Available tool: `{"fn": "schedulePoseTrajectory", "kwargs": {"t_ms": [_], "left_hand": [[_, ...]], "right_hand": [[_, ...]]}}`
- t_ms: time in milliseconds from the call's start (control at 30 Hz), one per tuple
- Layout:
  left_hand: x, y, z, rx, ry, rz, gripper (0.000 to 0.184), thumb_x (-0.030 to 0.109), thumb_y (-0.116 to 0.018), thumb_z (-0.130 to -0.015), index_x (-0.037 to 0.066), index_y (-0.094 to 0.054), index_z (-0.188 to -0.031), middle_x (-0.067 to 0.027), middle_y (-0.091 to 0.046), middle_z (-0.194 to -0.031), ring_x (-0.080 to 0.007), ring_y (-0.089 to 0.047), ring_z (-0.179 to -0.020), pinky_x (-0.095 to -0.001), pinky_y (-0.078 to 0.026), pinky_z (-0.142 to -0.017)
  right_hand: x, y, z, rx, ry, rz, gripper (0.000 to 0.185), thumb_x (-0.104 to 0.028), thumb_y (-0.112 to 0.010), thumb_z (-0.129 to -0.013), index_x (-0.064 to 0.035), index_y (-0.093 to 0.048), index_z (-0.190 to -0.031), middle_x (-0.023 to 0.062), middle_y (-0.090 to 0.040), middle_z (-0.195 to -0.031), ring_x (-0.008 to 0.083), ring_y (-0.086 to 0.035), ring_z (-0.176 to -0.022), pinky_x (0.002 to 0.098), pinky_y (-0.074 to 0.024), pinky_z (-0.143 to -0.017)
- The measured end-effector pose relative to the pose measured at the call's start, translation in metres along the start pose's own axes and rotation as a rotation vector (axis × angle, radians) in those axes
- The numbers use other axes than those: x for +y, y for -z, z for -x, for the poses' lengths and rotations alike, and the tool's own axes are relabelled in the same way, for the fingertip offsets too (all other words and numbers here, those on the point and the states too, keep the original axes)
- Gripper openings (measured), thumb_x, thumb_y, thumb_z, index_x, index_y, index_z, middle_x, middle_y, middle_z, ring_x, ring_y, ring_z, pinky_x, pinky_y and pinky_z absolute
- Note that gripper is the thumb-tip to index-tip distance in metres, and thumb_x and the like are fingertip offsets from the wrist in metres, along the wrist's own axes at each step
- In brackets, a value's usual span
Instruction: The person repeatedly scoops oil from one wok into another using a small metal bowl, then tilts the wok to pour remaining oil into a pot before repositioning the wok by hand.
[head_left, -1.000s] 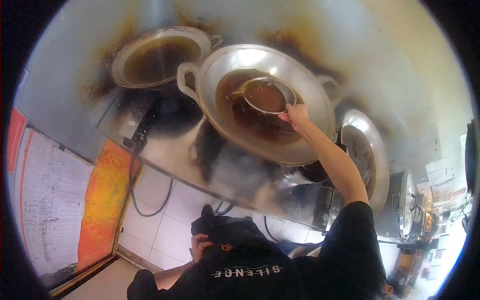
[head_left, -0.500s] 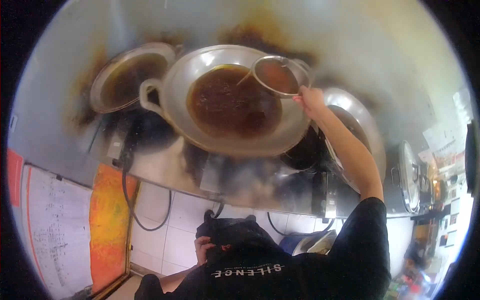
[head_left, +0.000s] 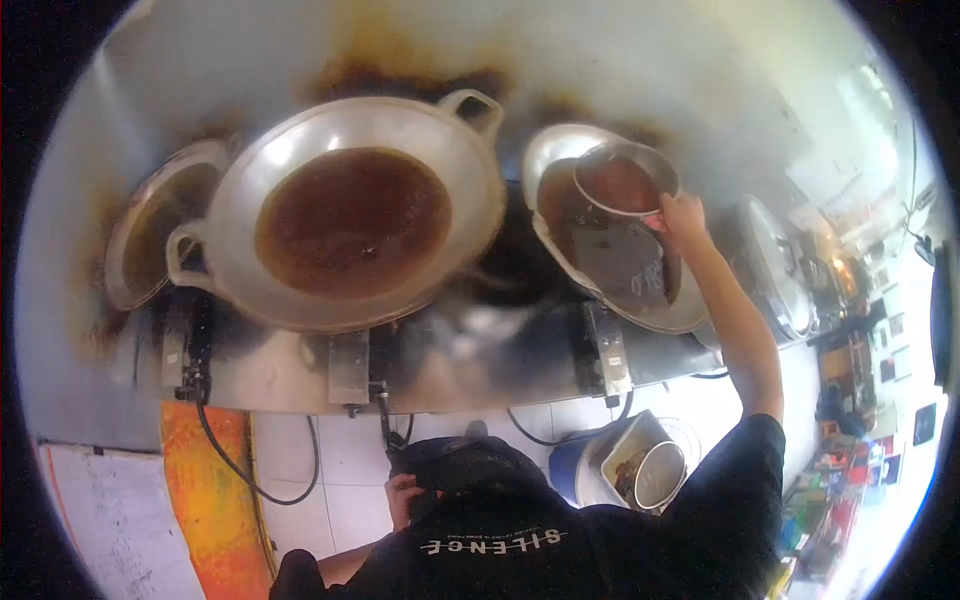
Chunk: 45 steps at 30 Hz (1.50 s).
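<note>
My right hand (head_left: pixel 682 222) is closed on the rim of a round metal bowl (head_left: pixel 626 180) with reddish-brown liquid in it. The bowl is over the upper part of the right wok (head_left: pixel 553 150), which holds dark liquid. To the left stands the large middle wok (head_left: pixel 235 240) with two loop handles and a pool of brown liquid. Close to my body, my left hand (head_left: pixel 402 496) has its fingers bent against dark cloth near my waist; whatever it grips is hidden.
A smaller wok (head_left: pixel 118 262) stands at the far left. Beyond the right wok is a lidded pot (head_left: pixel 780 265). Below the stove edge are hoses, a container (head_left: pixel 612 462) with a round strainer (head_left: pixel 661 475), and an orange-yellow panel (head_left: pixel 212 480).
The bowl in my right hand has moved right, from over the middle wok to over the right wok. The view has turned right. My left hand stays near my waist.
</note>
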<state>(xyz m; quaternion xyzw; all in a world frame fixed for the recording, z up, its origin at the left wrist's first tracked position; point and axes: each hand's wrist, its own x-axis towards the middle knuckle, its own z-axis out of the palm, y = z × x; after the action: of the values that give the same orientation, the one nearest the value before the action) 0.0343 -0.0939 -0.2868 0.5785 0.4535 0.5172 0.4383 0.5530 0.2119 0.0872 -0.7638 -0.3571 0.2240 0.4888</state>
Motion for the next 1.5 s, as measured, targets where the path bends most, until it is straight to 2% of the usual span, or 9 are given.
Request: {"fn": "schedulePoseTrajectory", "kwargs": {"t_ms": [67,133,267,400,700,867,1300,1467,1500], "left_hand": [[-0.004,-0.004,-0.006,-0.034,0.061,0.134,0.023,0.012,-0.073,-0.062,0.007,-0.061,-0.081,-0.0097,-0.054,-0.099,-0.0218,-0.054,-0.088,-0.0337,-0.044,-0.079],[0.012,-0.006,-0.022,-0.141,0.702,0.165,0.029,0.011,-0.072,-0.058,0.004,-0.064,-0.085,-0.0081,-0.059,-0.088,-0.0193,-0.057,-0.078,-0.0315,-0.047,-0.072],[0.006,-0.029,-0.013,-0.037,0.157,-0.033,0.022,-0.001,-0.073,-0.057,-0.001,-0.061,-0.074,-0.0082,-0.057,-0.088,-0.0163,-0.057,-0.076,-0.0264,-0.048,-0.067],[0.003,-0.027,-0.023,-0.145,0.710,0.244,0.029,0.006,-0.069,-0.059,0.000,-0.064,-0.088,-0.0078,-0.061,-0.078,-0.0176,-0.059,-0.074,-0.0289,-0.048,-0.067],[-0.094,-0.021,0.020,-0.228,0.622,0.139,0.028,-0.003,-0.064,-0.059,-0.001,-0.064,-0.087,-0.0088,-0.061,-0.080,-0.0191,-0.059,-0.078,-0.0277,-0.048,-0.068],[-0.176,0.000,0.038,-0.254,0.719,0.154,0.029,-0.002,-0.065,-0.058,-0.002,-0.064,-0.088,-0.0087,-0.062,-0.078,-0.0183,-0.060,-0.072,-0.0275,-0.048,-0.065],[-0.012,-0.002,0.002,-0.011,0.578,0.149,0.023,-0.003,-0.066,-0.060,-0.001,-0.063,-0.082,-0.0109,-0.059,-0.091,-0.0205,-0.058,-0.084,-0.0305,-0.049,-0.070],[-0.021,0.014,0.012,0.038,0.882,0.372,0.024,0.000,-0.069,-0.063,0.005,-0.061,-0.086,-0.0111,-0.052,-0.103,-0.0220,-0.053,-0.097,-0.0326,-0.046,-0.083],[-0.029,0.011,0.024,0.052,0.624,0.206,0.026,0.003,-0.070,-0.064,0.007,-0.061,-0.088,-0.0111,-0.051,-0.105,-0.0234,-0.052,-0.100,-0.0332,-0.044,-0.085]], "right_hand": [[0.013,0.029,-0.004,0.072,0.001,0.154,0.029,-0.006,-0.049,-0.084,0.0172,-0.053,-0.067,0.0223,-0.062,-0.063,0.0259,-0.065,-0.053,0.0304,-0.0559,-0.047],[0.034,0.058,-0.015,0.106,0.123,0.334,0.035,-0.009,-0.047,-0.084,0.0147,-0.053,-0.059,0.0204,-0.061,-0.056,0.0257,-0.065,-0.050,0.0302,-0.0546,-0.045],[0.060,0.113,-0.038,0.150,0.196,0.511,0.040,-0.012,-0.045,-0.084,0.0133,-0.052,-0.054,0.0203,-0.060,-0.053,0.0247,-0.065,-0.048,0.0297,-0.0535,-0.044],[0.066,0.161,-0.056,0.152,0.517,0.914,0.039,-0.013,-0.043,-0.087,0.0114,-0.056,-0.059,0.0197,-0.060,-0.052,0.0238,-0.064,-0.047,0.0297,-0.0530,-0.044],[0.019,0.212,-0.081,0.469,0.954,1.346,0.031,-0.019,-0.047,-0.088,0.0009,-0.063,-0.070,0.0201,-0.065,-0.070,0.0339,-0.065,-0.064,0.0430,-0.0533,-0.059],[-0.023,0.157,-0.032,0.431,0.513,1.253,0.025,-0.020,-0.052,-0.084,0.0017,-0.064,-0.080,0.0235,-0.063,-0.084,0.0427,-0.061,-0.077,0.0503,-0.0497,-0.070],[0.020,0.090,-0.045,0.225,0.410,1.141,0.019,-0.008,-0.056,-0.074,0.0059,-0.062,-0.084,0.0248,-0.064,-0.085,0.0406,-0.064,-0.080,0.0449,-0.0518,-0.071],[-0.040,0.059,-0.043,0.044,0.190,0.818,0.019,-0.011,-0.065,-0.071,0.0068,-0.063,-0.077,0.0192,-0.065,-0.074,0.0249,-0.066,-0.061,0.0321,-0.0532,-0.055],[-0.046,0.040,-0.042,0.015,0.209,0.809,0.019,-0.011,-0.065,-0.071,0.0068,-0.063,-0.077,0.0192,-0.065,-0.074,0.0249,-0.066,-0.061,0.0321,-0.0532,-0.055]]}}
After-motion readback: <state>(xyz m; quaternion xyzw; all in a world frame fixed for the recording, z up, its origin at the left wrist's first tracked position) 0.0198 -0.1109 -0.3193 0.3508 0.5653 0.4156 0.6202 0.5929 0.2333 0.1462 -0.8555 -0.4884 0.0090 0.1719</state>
